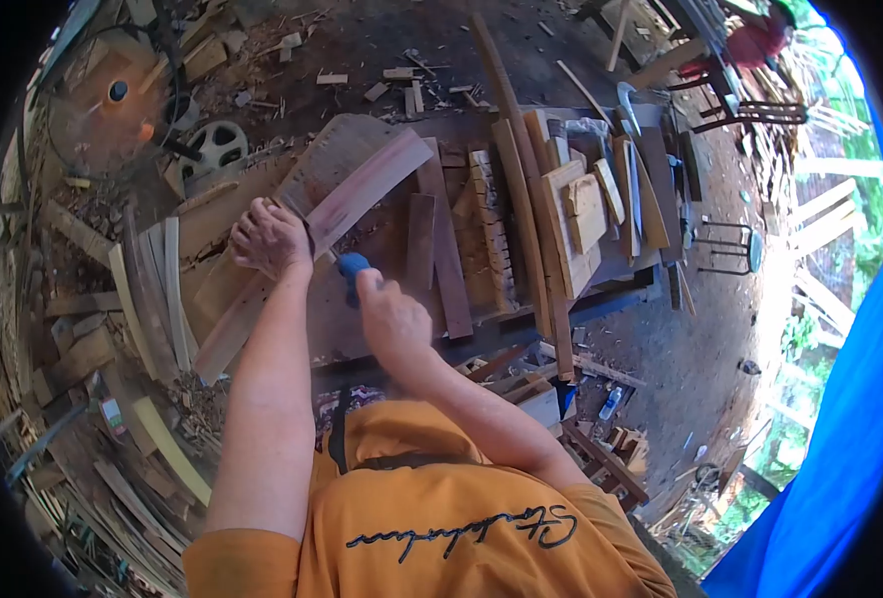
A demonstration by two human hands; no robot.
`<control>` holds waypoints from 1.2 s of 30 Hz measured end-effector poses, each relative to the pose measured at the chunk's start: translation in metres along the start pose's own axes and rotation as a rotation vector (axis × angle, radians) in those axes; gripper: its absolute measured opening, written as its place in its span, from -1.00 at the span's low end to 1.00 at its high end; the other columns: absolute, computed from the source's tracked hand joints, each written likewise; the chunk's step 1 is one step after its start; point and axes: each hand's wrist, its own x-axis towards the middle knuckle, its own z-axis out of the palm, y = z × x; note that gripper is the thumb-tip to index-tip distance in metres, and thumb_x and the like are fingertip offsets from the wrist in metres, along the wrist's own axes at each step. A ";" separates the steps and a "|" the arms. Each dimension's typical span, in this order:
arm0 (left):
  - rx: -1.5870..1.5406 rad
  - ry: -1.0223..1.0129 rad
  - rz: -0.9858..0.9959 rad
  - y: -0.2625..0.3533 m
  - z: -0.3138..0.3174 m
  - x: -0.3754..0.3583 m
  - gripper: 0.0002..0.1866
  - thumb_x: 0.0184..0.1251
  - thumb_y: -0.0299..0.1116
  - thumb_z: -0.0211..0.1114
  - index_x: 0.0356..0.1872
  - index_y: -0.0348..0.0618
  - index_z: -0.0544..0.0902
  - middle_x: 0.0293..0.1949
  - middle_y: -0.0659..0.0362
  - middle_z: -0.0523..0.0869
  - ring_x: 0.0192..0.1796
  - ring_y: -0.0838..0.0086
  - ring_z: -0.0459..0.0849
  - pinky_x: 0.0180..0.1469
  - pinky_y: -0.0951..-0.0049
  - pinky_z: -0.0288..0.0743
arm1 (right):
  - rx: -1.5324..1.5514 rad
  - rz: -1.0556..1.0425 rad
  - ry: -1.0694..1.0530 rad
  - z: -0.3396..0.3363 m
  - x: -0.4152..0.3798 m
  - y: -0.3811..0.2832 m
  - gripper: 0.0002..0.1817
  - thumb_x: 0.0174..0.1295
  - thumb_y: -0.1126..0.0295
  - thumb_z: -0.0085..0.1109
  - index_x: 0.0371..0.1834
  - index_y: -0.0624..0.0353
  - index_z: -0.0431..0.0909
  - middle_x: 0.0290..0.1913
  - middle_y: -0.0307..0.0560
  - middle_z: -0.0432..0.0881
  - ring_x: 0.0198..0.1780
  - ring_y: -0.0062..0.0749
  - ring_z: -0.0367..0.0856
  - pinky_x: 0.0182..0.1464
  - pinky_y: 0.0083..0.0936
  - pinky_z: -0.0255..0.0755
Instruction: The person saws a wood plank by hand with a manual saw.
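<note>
A long wooden plank (371,189) with a reddish stain lies slantwise across the workbench. My left hand (270,237) lies over the middle of the plank, its fingers bent around it, and hides that stretch of wood. A thin dark strip runs along the thumb side of this hand, right at the plank's surface. My right hand (397,317) is closed around the blue handle (352,269) of a hand tool, close beside the plank. A short thin shaft points from the handle toward my left hand; I cannot tell the tool's kind.
Stacked boards (573,224) and a notched wooden strip (491,224) lie right of the plank. A wheel (214,148) and a round fan-like guard (112,100) stand at upper left. Wood scraps litter the floor. A stool (750,249) and a person in red (755,42) are at right.
</note>
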 end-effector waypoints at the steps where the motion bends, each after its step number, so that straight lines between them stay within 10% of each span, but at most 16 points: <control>1: -0.007 0.008 -0.009 -0.001 0.002 0.001 -0.72 0.39 -0.10 0.00 -0.03 0.13 0.57 0.07 0.20 0.62 0.32 0.21 0.37 0.34 -0.04 0.10 | 0.011 -0.008 0.025 -0.009 -0.013 0.008 -0.77 0.30 0.43 -0.02 -0.02 0.19 0.28 -0.36 0.09 0.60 -0.43 -0.02 0.70 -0.40 -0.15 0.57; 14: 0.003 -0.029 -0.017 0.002 -0.005 -0.001 -0.59 0.42 0.04 -0.10 0.00 0.10 0.61 0.11 0.16 0.63 0.27 0.21 0.43 0.19 -0.10 0.22 | 0.209 0.471 0.135 -0.024 -0.100 0.132 -0.67 0.23 0.33 0.11 0.01 0.14 0.30 -0.17 0.23 0.62 -0.14 0.23 0.64 -0.16 0.06 0.49; 24: 0.046 -0.059 0.023 0.000 -0.006 0.002 -0.57 0.39 0.11 -0.08 0.00 0.14 0.60 0.10 0.12 0.62 0.24 0.19 0.48 0.17 -0.08 0.26 | -0.221 0.257 0.449 0.066 -0.014 0.161 -0.38 0.22 0.29 0.16 0.38 0.09 0.30 0.03 0.11 0.48 0.09 0.00 0.52 -0.08 -0.09 0.51; 25: 0.072 -0.061 0.014 0.000 -0.005 0.003 -0.57 0.40 0.11 -0.09 0.00 0.15 0.60 0.10 0.11 0.62 0.23 0.18 0.49 0.15 -0.07 0.29 | -0.113 0.237 0.499 0.063 -0.021 0.161 -0.59 0.16 0.26 0.17 0.09 0.10 0.59 -0.08 0.03 0.55 -0.09 0.00 0.55 -0.08 -0.10 0.53; 29: 0.096 -0.069 0.014 -0.001 -0.009 0.001 -0.59 0.43 0.08 -0.10 0.00 0.14 0.60 0.09 0.10 0.62 0.21 0.16 0.51 0.11 -0.08 0.36 | 0.149 0.263 0.575 0.002 -0.069 0.184 -0.69 0.16 0.34 0.21 -0.03 0.14 0.57 -0.14 0.03 0.56 -0.06 -0.02 0.55 -0.06 -0.15 0.49; 36: 0.119 -0.077 0.023 -0.002 -0.010 0.000 -0.55 0.47 0.07 -0.13 0.11 0.13 0.59 0.12 0.06 0.63 0.19 0.10 0.56 0.09 -0.17 0.41 | 0.317 0.737 0.867 -0.055 -0.098 0.430 -0.69 0.23 0.23 0.23 -0.14 0.26 0.59 -0.23 0.12 0.63 -0.08 -0.04 0.59 -0.09 -0.17 0.50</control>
